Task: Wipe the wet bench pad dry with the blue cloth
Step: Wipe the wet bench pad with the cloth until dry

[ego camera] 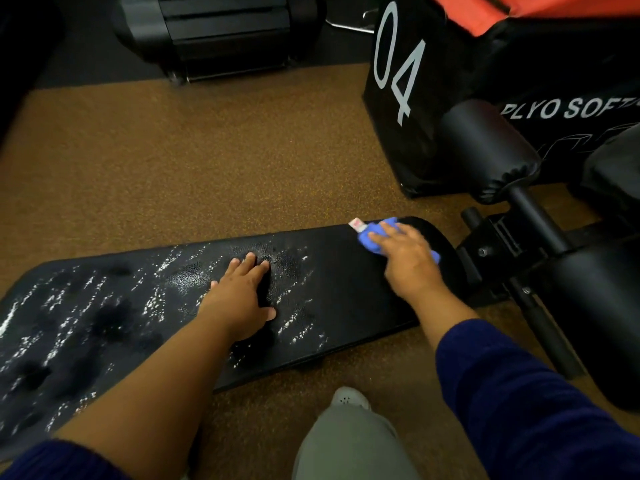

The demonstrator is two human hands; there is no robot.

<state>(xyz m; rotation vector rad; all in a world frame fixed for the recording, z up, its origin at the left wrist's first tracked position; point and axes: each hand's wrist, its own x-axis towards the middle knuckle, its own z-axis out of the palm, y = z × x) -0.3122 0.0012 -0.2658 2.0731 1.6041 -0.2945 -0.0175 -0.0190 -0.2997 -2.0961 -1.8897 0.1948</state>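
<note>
The black bench pad (pixel 346 292) lies across the frame's middle — water beads are seen left and centre. The blue cloth (pixel 372 239) is pressed onto its right end by the right hand (pixel 405 252), fingers flat; the left hand (pixel 242 292) is rested open, mid-pad.

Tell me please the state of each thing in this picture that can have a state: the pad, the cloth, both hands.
bench pad: wet with droplets on the left and middle, looks dry at the right end.
blue cloth: bunched, pressed on the pad's right end under the right hand.
right hand: on the cloth, fingers extended over it.
left hand: flat on the wet pad, fingers straight, holding nothing.
</note>
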